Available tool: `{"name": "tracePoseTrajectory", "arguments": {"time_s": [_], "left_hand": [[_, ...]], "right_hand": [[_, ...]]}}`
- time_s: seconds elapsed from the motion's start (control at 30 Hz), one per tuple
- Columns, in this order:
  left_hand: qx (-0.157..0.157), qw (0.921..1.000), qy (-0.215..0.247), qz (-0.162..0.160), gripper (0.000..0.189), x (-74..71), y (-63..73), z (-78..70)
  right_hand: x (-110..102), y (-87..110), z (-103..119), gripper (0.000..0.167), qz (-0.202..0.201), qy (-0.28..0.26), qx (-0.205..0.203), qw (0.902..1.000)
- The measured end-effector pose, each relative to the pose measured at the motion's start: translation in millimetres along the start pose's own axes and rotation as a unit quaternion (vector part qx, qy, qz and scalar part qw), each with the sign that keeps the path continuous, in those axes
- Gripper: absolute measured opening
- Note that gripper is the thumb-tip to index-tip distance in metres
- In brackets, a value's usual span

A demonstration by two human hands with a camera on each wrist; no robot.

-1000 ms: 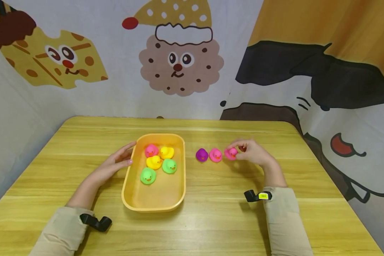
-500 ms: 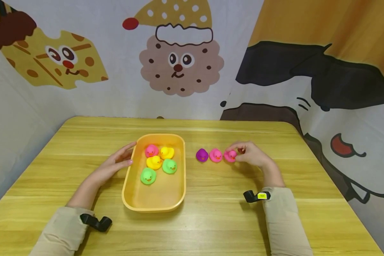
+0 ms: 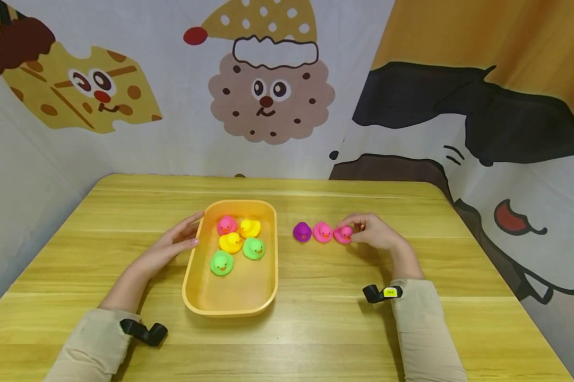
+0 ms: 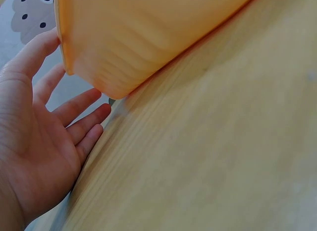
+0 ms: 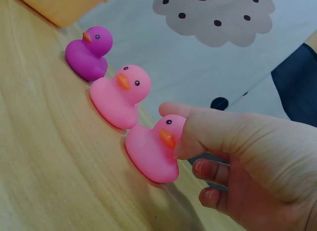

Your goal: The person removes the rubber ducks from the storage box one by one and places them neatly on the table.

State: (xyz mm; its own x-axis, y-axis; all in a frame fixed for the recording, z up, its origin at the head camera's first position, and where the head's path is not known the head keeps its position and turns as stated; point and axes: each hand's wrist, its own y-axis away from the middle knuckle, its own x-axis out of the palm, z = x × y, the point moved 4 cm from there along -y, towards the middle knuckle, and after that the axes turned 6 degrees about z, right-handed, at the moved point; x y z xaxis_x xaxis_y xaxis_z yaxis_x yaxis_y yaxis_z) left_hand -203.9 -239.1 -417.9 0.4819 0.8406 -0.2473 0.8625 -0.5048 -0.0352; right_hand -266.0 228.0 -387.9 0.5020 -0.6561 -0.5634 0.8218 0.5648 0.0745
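My right hand [image 3: 375,231] pinches a pink rubber duck [image 5: 153,151] between thumb and fingers, low over the table. That duck ends a short row, right beside another pink rubber duck [image 5: 119,94], with a purple rubber duck [image 5: 89,52] at the row's left end. My left hand [image 3: 169,245] rests against the left side of a yellow-orange tray [image 3: 229,297], thumb at its rim and fingers extended along its outer wall. Inside the tray sit a pink duck [image 3: 226,225], two yellow ducks [image 3: 230,243] and two green ducks [image 3: 221,263].
The wooden table [image 3: 325,329] ends at a far edge against a cloth backdrop [image 3: 181,154] printed with cartoon figures. Black wrist cameras [image 3: 144,332] are strapped over both beige sleeves [image 3: 430,329]. The tray stands left of the duck row.
My right hand has shifted slightly left and down with the pink duck, bringing it closer to the middle pink duck. My left hand and the tray stay in place.
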Motion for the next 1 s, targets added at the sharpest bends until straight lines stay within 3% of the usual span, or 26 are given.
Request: {"name": "tracePoseTrajectory", "arguments": {"time_s": [0.4,0.57,0.67,0.9,1.0], "left_hand": [[-0.004,1.0,0.0,-0.002,0.062,0.3,0.0,0.4],[-0.005,1.0,-0.001,-0.003,0.062,-0.1,0.1,0.1],[-0.003,1.0,-0.006,-0.002,0.062,-0.4,0.0,0.0],[-0.004,1.0,-0.007,-0.003,0.062,-0.1,0.4,-0.9],[-0.003,1.0,-0.005,-0.002,0.062,0.2,0.5,-1.1]], "right_hand": [[-2.7,2.9,1.0,0.04,0.004,0.001,0.012,0.9999],[-6.7,5.3,10.1,0.04,-0.012,0.001,0.018,0.9998],[-8.9,6.1,19.9,0.038,-0.023,0.012,0.006,0.9997],[-5.8,18.4,82.5,0.035,-0.042,0.02,-0.017,0.9988],[-3.9,19.2,95.1,0.034,-0.053,0.027,-0.038,0.9975]]}}
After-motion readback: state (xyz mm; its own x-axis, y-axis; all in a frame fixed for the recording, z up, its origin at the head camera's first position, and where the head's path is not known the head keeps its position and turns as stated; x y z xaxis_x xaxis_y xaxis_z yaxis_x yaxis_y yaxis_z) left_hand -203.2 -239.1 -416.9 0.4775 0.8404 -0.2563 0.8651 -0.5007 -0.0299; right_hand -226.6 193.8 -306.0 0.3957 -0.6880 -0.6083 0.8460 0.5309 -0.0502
